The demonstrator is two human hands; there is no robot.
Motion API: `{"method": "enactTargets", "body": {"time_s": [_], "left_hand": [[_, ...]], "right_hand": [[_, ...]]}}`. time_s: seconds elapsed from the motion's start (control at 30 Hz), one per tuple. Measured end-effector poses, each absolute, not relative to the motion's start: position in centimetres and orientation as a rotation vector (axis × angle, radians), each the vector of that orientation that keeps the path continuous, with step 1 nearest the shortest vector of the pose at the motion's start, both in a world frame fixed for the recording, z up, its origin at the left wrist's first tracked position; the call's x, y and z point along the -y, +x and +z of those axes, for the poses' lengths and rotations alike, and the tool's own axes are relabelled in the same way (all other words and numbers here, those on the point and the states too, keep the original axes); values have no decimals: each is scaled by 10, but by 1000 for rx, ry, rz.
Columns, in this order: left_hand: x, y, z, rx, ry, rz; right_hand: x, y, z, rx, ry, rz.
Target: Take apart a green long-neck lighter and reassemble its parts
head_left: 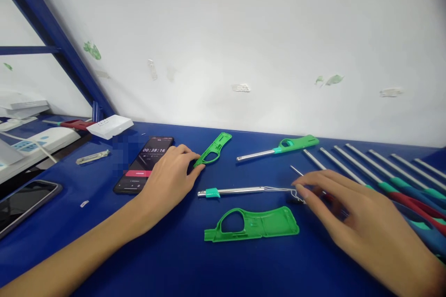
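Head view shows us, at the far left, a dark phone (28,204) lying on the blue worktop (167,260), and behind it a white power strip (45,143). Next comes the timer phone (153,153), its screen reading 00:38:16, partly covered by our left hand (169,171). The grip of this hand is closed, thumb and fingers pinching the narrow end of the far green half-shell (219,142). To the right lies a metal tube (244,190) with a turquoise collar; the near green half-shell (270,224) lies closer to us. Farther back rests a green lighter (299,142). From the tube, thin wires (278,189) reach the fingertips of our right hand (355,213); whether this grip holds them, we cannot tell. At the right edge, several lighters (400,183) lie in a row.
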State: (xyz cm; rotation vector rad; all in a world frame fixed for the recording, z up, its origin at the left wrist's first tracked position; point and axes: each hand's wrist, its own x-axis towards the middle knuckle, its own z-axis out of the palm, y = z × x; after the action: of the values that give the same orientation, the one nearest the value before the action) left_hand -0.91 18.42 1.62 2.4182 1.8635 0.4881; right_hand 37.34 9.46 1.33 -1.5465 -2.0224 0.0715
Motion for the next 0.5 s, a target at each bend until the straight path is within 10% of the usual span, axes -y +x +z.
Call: {"method": "enactTargets", "body": {"time_s": [0.5], "left_hand": [[-141, -1, 61, -1543, 2377, 1282]], "right_hand": [[-98, 402, 11, 1863, -1590, -138]]}}
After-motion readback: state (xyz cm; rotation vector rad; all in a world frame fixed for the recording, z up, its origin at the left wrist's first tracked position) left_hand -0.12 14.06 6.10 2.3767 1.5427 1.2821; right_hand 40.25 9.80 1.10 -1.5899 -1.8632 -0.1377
